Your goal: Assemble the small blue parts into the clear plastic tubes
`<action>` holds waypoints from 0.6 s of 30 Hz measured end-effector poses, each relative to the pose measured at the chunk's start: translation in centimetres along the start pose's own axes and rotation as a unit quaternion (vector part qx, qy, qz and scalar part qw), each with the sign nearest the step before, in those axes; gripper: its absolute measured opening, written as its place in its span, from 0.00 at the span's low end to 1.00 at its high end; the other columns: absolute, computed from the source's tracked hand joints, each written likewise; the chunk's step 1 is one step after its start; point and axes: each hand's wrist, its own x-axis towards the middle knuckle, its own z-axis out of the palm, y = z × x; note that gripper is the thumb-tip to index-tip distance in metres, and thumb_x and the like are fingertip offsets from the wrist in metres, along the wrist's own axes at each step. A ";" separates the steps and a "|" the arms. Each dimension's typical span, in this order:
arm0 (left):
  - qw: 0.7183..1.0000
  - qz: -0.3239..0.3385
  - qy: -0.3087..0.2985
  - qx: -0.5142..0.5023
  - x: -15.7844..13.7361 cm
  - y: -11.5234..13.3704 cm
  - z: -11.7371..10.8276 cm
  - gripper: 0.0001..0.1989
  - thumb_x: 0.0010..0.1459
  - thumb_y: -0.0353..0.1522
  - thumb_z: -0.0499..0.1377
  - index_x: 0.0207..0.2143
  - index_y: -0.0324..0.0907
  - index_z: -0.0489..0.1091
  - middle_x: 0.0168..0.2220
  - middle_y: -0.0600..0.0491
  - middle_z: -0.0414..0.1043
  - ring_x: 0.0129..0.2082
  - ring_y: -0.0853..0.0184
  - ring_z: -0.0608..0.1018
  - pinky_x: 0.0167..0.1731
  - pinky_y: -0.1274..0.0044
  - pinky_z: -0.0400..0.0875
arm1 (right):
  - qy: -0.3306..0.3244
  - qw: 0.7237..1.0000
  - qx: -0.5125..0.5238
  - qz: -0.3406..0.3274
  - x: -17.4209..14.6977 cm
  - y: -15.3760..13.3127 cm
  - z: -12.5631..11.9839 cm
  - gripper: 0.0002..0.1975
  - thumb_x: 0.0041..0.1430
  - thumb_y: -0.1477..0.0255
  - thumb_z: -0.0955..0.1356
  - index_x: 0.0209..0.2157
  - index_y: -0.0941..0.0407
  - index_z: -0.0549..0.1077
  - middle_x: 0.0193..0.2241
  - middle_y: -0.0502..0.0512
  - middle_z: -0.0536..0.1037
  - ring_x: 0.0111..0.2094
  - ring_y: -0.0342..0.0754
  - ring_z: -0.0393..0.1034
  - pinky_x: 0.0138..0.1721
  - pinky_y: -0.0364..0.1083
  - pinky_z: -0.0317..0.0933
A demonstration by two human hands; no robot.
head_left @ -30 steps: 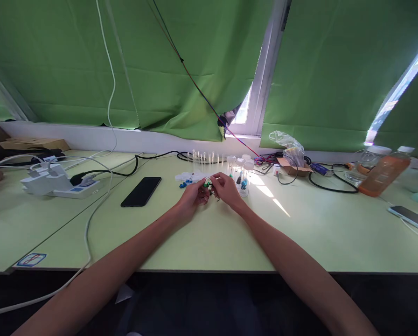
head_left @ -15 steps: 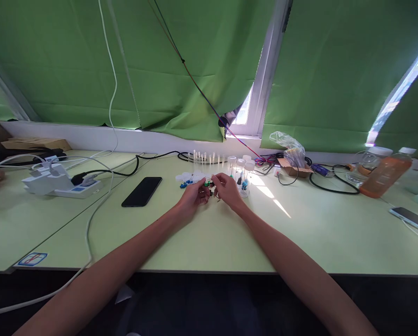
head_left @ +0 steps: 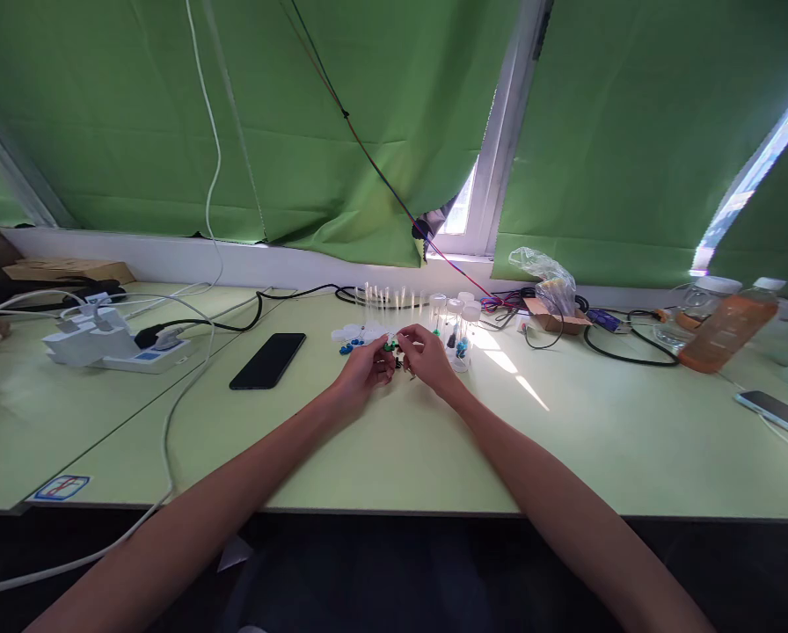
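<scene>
Both hands meet over the middle of the table. My left hand (head_left: 361,369) is closed, with a small green part (head_left: 390,346) pinched at its thumb and fingertip. Close against it, my right hand (head_left: 428,359) has thumb and forefinger pressed together; whatever they hold is too small to make out. Small dark bits show below the fingertips. Several small blue parts (head_left: 347,348) lie just left of my left hand, near white caps (head_left: 349,333). Behind the hands stand several clear thin tubes (head_left: 387,308). Capped clear vials (head_left: 458,327) with blue, black and green contents stand beside my right hand.
A black phone (head_left: 268,360) lies to the left, beyond it a white power strip (head_left: 120,345) with plugs and cables. At right are a small cardboard box (head_left: 556,316) with a plastic bag, black cables, an orange bottle (head_left: 727,332) and another phone (head_left: 777,413).
The fingertips of my right hand have shifted very slightly at the green part, which shows a little more clearly. Otherwise hands and table look the same.
</scene>
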 end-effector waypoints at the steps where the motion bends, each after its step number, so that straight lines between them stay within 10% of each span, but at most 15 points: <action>1: 1.000 -0.001 -0.004 0.001 0.0 0.0 0.0 0.16 0.55 0.40 0.60 0.20 0.39 0.66 0.19 0.52 0.67 0.15 0.72 0.68 0.16 0.79 0.58 | 0.001 1.000 0.001 0.001 0.0 0.0 0.0 0.14 0.58 0.57 0.65 0.34 0.54 0.68 0.26 0.48 0.72 0.16 0.38 0.63 0.18 0.40 0.58; 18: 0.999 0.015 -0.033 0.003 -0.2 0.0 0.3 0.10 0.53 0.37 0.60 0.27 0.39 0.69 0.19 0.53 0.68 0.15 0.71 0.68 0.14 0.78 0.58 | -0.007 1.000 -0.004 0.023 -0.2 -0.6 -0.1 0.21 0.62 0.51 0.60 0.31 0.54 0.68 0.13 0.43 0.64 0.12 0.39 0.56 0.15 0.40 0.53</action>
